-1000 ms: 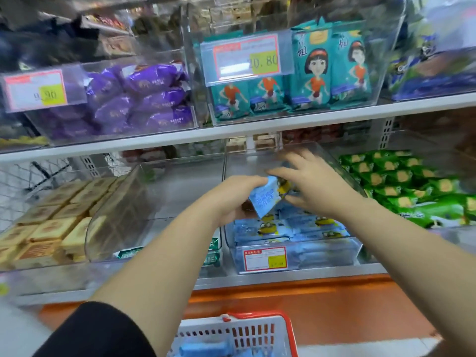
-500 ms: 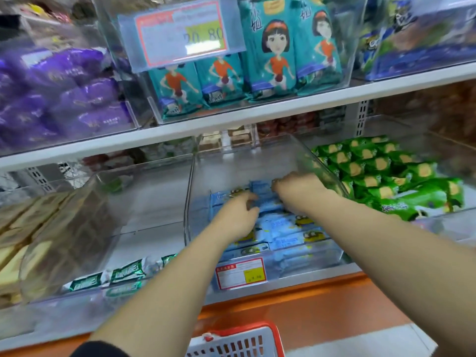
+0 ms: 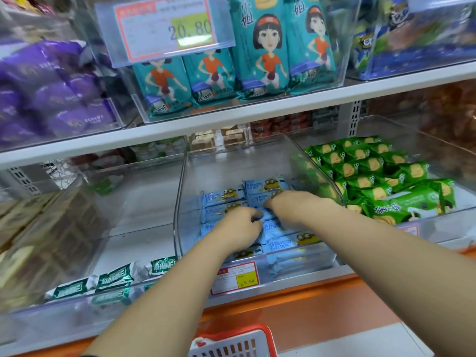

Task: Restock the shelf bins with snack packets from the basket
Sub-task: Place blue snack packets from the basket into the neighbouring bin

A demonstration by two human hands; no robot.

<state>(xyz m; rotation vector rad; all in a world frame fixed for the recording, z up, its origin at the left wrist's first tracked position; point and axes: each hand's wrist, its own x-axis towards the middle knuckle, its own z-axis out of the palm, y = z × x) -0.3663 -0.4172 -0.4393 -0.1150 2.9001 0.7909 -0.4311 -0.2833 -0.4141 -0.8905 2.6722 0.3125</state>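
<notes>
Light-blue snack packets (image 3: 222, 196) lie in rows in a clear shelf bin (image 3: 180, 202) on the lower shelf. Both my hands are inside this bin, down on the packets. My left hand (image 3: 238, 231) has its fingers curled round the edge of one blue packet (image 3: 260, 214) in the middle. My right hand (image 3: 292, 205) meets it from the right, fingers curled over the same packet. The red-rimmed white basket (image 3: 231, 342) shows at the bottom edge, its contents out of sight.
Right of the bin lie green packets (image 3: 373, 176); left of it a bin holds green-and-white packets (image 3: 116, 276), then tan ones (image 3: 25, 240). The shelf above carries teal packets (image 3: 268, 47) and purple ones (image 3: 51, 99). A price tag (image 3: 237, 278) hangs on the bin front.
My left hand brought a blue packet down into the bin, and both hands sank onto the rows. They have since drawn together over one packet.
</notes>
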